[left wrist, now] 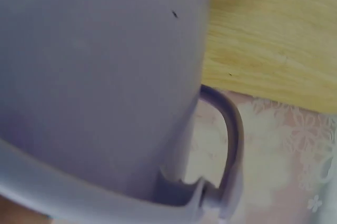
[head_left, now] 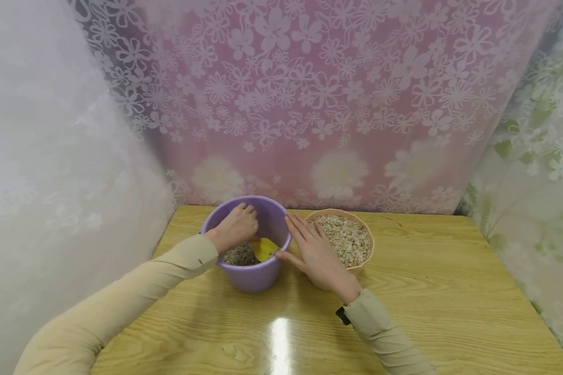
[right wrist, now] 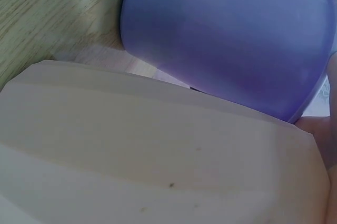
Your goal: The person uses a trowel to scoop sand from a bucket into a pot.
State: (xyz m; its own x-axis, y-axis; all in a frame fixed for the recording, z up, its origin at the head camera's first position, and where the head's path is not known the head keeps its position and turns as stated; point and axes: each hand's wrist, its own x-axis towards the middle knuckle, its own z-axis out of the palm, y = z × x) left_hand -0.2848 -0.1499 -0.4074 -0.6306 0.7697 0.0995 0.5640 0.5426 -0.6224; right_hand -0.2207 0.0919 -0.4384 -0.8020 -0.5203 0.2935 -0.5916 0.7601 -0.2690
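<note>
My left hand (head_left: 236,226) reaches into a purple bucket (head_left: 251,278), its fingers curled to grip a yellow scoop (head_left: 265,250); the scoop's handle is hidden under the hand. Grey-brown grains (head_left: 241,255) lie in the bucket below the hand. With fingers spread and mostly straight, my right hand (head_left: 316,255) rests at the bucket's right rim, overlapping the edge of a peach bowl (head_left: 371,245) filled with pale grains (head_left: 344,239). In the right wrist view, the bowl's outer wall (right wrist: 158,145) fills the lower half, beside the bucket's side (right wrist: 226,34).
Bucket and bowl stand side by side towards the back of a wooden table (head_left: 427,302). A purple bucket handle (left wrist: 234,129) hangs outside the rim in the left wrist view. A pink flowered curtain (head_left: 309,104) hangs behind, with pale sheets at both sides.
</note>
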